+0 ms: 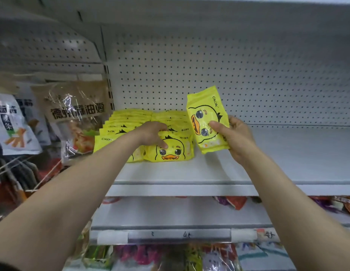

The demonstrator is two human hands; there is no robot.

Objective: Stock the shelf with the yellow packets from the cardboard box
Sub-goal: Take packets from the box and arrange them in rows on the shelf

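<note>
Nearest, at the bottom of the view, a lower shelf point(160, 234) carries mixed snack bags point(234, 202) in red, purple and green behind a price rail. Above it, 2 bare forearms reach up to the white shelf point(189, 173). The left hand point(152, 133) rests on the front yellow packet point(170, 149) of the right-hand row, its grip curled over the packet's top edge with the thumb pressing the duck face. Just right of it, the right hand point(236, 137) holds a raised yellow packet point(207, 120), grip closed around its lower right side, thumb across the front; the packet stands tilted, apart from the shelf surface. Behind the left hand, 2 rows of yellow packets point(123, 124) run back toward the pegboard wall point(248, 75). Far left hang clear and white snack bags point(76, 114).
</note>
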